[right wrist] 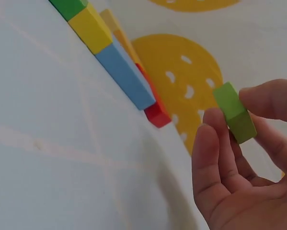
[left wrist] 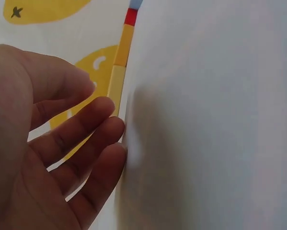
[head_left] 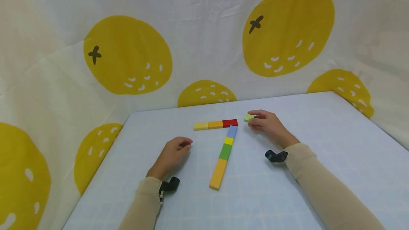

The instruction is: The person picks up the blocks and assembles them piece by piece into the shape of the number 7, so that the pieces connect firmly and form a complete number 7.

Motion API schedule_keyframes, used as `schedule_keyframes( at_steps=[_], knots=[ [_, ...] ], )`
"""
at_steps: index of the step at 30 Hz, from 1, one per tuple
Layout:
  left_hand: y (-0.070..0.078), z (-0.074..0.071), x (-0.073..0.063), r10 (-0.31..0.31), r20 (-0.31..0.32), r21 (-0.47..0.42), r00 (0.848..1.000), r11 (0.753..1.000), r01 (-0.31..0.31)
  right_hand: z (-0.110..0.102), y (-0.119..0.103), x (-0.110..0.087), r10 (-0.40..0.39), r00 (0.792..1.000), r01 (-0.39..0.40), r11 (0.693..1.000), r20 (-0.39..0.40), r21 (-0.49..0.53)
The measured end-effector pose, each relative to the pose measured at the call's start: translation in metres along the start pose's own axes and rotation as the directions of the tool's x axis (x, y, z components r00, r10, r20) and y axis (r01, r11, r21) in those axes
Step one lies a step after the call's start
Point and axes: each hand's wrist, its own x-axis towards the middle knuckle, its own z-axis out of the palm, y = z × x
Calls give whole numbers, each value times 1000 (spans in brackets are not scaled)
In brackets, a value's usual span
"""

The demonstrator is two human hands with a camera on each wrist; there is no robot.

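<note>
A light green block (head_left: 248,118) is pinched between the thumb and fingers of my right hand (head_left: 266,125), just right of a row of blocks; the right wrist view shows the same green block (right wrist: 235,112) held off the table. That row runs across the table: a pale yellow block (head_left: 201,126), an orange block (head_left: 215,125) and a red block (head_left: 230,123). From near the red end a second row slants toward me, with a blue block (head_left: 232,131), a yellow block (head_left: 228,141), a green block (head_left: 225,151) and a long orange block (head_left: 218,174). My left hand (head_left: 172,153), fingers loosely bent, holds nothing.
The table (head_left: 179,208) has a pale blue cover with faint lines. Behind it and at its left hangs a white cloth (head_left: 204,56) printed with large yellow fruit. Small black wrist cameras (head_left: 276,156) sit at both cuffs.
</note>
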Motion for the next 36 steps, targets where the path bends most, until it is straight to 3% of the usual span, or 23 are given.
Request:
schedule_keyframes(
  at_steps=[6,12,16,19,25,30,36],
  knots=[
    [7,2,-13,110,63,14,992,994,-111,10,-7,5,15,1000,-15,1000,18,12],
    [13,5,-21,122,169,-49,978,992,-116,17,-15,10,-40,997,43,998,63,-47],
    [15,9,-28,120,283,-112,952,990,-91,21,-19,14,-61,994,67,996,91,-64],
    [17,12,-34,150,333,-150,931,983,-105,26,-21,16,-64,993,71,995,101,-70],
    [22,14,-43,195,365,-156,911,977,-147,40,-28,23,-111,983,114,993,144,-12],
    [26,12,-46,276,402,-161,873,960,-230,54,-28,29,-126,981,130,991,147,-17],
    [30,16,-47,353,412,-173,840,935,-308,62,-31,36,-120,984,131,988,134,-78]
  ],
)
